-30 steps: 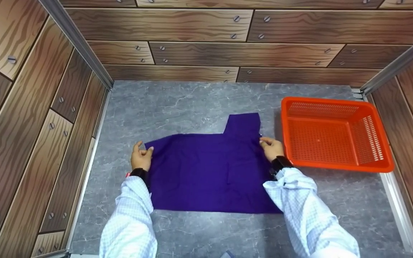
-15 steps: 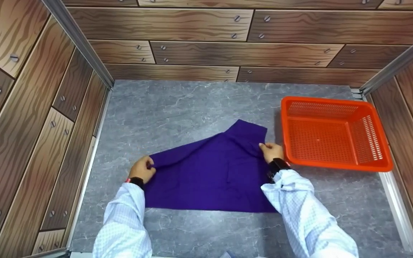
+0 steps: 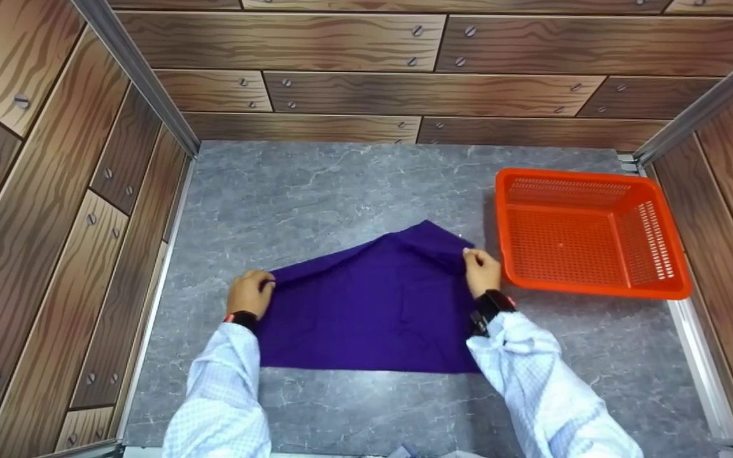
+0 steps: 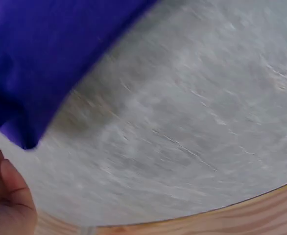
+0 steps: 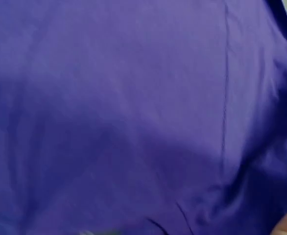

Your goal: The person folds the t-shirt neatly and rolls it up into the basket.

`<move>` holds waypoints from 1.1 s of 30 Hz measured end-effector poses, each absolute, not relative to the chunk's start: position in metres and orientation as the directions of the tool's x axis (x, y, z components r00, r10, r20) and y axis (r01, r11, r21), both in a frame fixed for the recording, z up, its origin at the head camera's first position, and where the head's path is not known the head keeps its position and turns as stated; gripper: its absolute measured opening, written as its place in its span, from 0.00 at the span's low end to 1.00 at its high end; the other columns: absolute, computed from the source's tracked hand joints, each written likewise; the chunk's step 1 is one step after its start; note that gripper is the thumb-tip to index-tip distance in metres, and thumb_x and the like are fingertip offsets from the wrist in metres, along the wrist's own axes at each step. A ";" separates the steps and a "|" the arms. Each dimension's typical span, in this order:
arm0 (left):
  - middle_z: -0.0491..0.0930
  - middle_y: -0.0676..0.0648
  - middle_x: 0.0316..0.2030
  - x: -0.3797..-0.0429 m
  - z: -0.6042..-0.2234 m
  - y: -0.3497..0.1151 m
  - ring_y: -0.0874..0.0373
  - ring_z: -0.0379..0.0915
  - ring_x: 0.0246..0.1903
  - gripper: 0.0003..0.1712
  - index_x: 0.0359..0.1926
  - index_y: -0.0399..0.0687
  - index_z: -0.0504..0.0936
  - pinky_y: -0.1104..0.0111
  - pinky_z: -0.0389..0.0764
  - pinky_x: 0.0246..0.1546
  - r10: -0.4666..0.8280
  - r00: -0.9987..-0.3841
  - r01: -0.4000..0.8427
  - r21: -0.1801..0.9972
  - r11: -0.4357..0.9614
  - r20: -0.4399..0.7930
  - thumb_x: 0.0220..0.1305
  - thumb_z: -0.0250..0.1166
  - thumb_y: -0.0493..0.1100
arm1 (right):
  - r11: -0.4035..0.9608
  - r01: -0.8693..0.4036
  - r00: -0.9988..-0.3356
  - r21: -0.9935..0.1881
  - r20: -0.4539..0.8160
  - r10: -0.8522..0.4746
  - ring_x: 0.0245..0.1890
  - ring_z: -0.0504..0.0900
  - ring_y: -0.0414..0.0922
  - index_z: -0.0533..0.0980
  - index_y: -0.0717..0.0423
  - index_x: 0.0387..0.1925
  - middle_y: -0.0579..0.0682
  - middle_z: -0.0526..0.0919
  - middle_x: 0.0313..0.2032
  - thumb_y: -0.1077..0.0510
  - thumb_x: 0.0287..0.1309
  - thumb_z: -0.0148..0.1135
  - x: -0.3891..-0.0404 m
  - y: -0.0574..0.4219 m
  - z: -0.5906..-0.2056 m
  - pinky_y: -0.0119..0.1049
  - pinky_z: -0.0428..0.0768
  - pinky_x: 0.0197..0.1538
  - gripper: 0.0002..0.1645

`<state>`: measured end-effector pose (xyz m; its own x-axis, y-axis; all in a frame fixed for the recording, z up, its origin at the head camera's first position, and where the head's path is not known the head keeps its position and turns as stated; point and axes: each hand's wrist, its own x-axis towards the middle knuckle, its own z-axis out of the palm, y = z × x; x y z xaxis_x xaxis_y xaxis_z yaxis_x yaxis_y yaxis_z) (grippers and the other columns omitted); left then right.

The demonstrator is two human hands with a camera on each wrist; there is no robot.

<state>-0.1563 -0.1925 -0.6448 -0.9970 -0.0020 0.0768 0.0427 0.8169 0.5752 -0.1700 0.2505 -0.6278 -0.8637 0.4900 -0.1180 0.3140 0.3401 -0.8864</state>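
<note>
A folded dark purple garment lies in the middle of the grey marbled surface. Its far edge is bent over toward the near side, and a short sleeve-like flap sticks out at the far right. At the garment's far left corner, my left hand pinches the cloth edge with fingers and thumb. My right hand pinches the opposite edge, just below the flap. Purple cloth fills most of the right wrist view, where only a fingertip shows at the lower right corner. The left wrist view is blurred.
An orange-red perforated plastic basket stands on the right, close beside my right hand. Wood-patterned walls enclose the grey surface at the back and both sides. Bare surface shows beyond the garment and nearer to me.
My hands have drawn the garment's far edge toward me and folded it over. The flap has tilted and come nearer. My left hand moved down, then slightly up. The basket stays in place.
</note>
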 end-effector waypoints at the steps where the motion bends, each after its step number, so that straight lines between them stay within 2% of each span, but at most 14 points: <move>1: 0.81 0.41 0.37 -0.156 -0.643 -0.197 0.41 0.75 0.41 0.06 0.34 0.42 0.84 0.53 0.70 0.46 -0.021 -0.996 0.033 0.602 0.798 0.083 0.54 0.65 0.37 | 0.337 0.300 -0.863 -0.892 -0.103 0.495 0.38 0.76 0.49 0.80 0.65 0.36 0.61 0.81 0.38 0.55 0.59 0.56 -0.165 0.250 -0.629 0.34 0.70 0.43 0.15; 4: 0.81 0.42 0.37 -0.151 -0.639 -0.208 0.45 0.76 0.42 0.06 0.35 0.42 0.84 0.56 0.71 0.48 -0.069 -0.994 0.005 0.664 0.747 0.085 0.55 0.65 0.37 | 0.331 0.258 -0.856 -0.908 -0.056 0.515 0.39 0.76 0.49 0.79 0.66 0.35 0.62 0.81 0.38 0.58 0.58 0.57 -0.150 0.250 -0.634 0.34 0.70 0.45 0.13; 7: 0.81 0.44 0.38 -0.144 -0.637 -0.218 0.47 0.75 0.43 0.07 0.36 0.44 0.85 0.58 0.71 0.49 -0.103 -0.991 -0.020 0.676 0.737 0.082 0.55 0.65 0.38 | 0.329 0.214 -0.837 -0.920 0.001 0.547 0.41 0.76 0.49 0.78 0.66 0.35 0.62 0.81 0.39 0.60 0.57 0.57 -0.136 0.253 -0.641 0.32 0.70 0.47 0.11; 10: 0.81 0.46 0.39 -0.136 -0.638 -0.224 0.48 0.74 0.44 0.06 0.35 0.46 0.86 0.58 0.70 0.50 -0.109 -0.988 -0.012 0.645 0.764 0.110 0.55 0.66 0.39 | 0.319 0.139 -0.822 -0.937 0.070 0.565 0.44 0.76 0.50 0.78 0.68 0.36 0.63 0.80 0.41 0.63 0.57 0.57 -0.122 0.258 -0.649 0.30 0.69 0.50 0.10; 14: 0.81 0.47 0.38 -0.126 -0.644 -0.231 0.46 0.73 0.43 0.05 0.33 0.46 0.86 0.57 0.70 0.49 -0.044 -0.980 0.075 0.567 0.821 0.194 0.52 0.68 0.37 | 0.293 0.025 -0.825 -0.956 0.146 0.546 0.51 0.72 0.54 0.76 0.74 0.35 0.66 0.76 0.46 0.68 0.56 0.57 -0.104 0.265 -0.659 0.25 0.64 0.54 0.09; 18: 0.82 0.46 0.41 -0.115 -0.654 -0.233 0.46 0.75 0.45 0.04 0.31 0.44 0.85 0.56 0.72 0.49 0.056 -0.978 0.145 0.458 0.877 0.202 0.51 0.67 0.36 | 0.341 0.050 -0.848 -0.939 0.140 0.511 0.49 0.70 0.52 0.76 0.71 0.30 0.63 0.72 0.51 0.69 0.53 0.59 -0.085 0.269 -0.671 0.22 0.65 0.49 0.05; 20: 0.82 0.47 0.43 -0.111 -0.660 -0.233 0.48 0.75 0.47 0.03 0.31 0.44 0.84 0.56 0.74 0.49 0.077 -0.983 0.139 0.401 0.905 0.166 0.53 0.66 0.37 | 0.434 0.078 -0.867 -0.897 0.154 0.474 0.49 0.69 0.52 0.77 0.68 0.28 0.61 0.71 0.53 0.68 0.51 0.60 -0.077 0.272 -0.678 0.27 0.65 0.50 0.03; 24: 0.81 0.47 0.47 -0.103 -0.670 -0.227 0.49 0.76 0.48 0.06 0.34 0.43 0.82 0.56 0.77 0.45 0.100 -0.990 0.124 0.274 0.954 0.099 0.58 0.59 0.37 | 0.657 0.075 -0.904 -0.750 0.227 0.363 0.53 0.65 0.58 0.78 0.61 0.24 0.61 0.71 0.54 0.64 0.46 0.62 -0.065 0.278 -0.693 0.46 0.60 0.57 0.02; 26: 0.81 0.45 0.48 -0.100 -0.674 -0.223 0.47 0.75 0.49 0.09 0.37 0.41 0.81 0.55 0.77 0.45 0.111 -0.990 0.128 0.210 0.969 0.089 0.59 0.55 0.36 | 0.722 0.072 -0.918 -0.689 0.238 0.319 0.55 0.63 0.60 0.78 0.59 0.23 0.62 0.70 0.54 0.63 0.44 0.62 -0.060 0.280 -0.698 0.53 0.59 0.56 0.02; 30: 0.79 0.41 0.50 -0.097 -0.676 -0.211 0.40 0.72 0.52 0.13 0.41 0.38 0.80 0.52 0.72 0.52 0.061 -0.994 0.073 0.134 0.988 0.090 0.57 0.55 0.37 | 0.769 0.106 -0.923 -0.630 0.226 0.312 0.56 0.62 0.61 0.76 0.57 0.22 0.63 0.69 0.55 0.58 0.43 0.63 -0.057 0.279 -0.699 0.58 0.58 0.54 0.06; 33: 0.71 0.37 0.58 -0.098 -0.674 -0.193 0.37 0.62 0.59 0.22 0.50 0.37 0.77 0.51 0.62 0.60 0.000 -0.997 0.010 0.138 0.990 0.072 0.54 0.58 0.42 | 0.770 0.109 -0.914 -0.629 0.241 0.326 0.57 0.62 0.61 0.76 0.56 0.27 0.62 0.66 0.58 0.55 0.45 0.63 -0.063 0.277 -0.694 0.57 0.58 0.56 0.09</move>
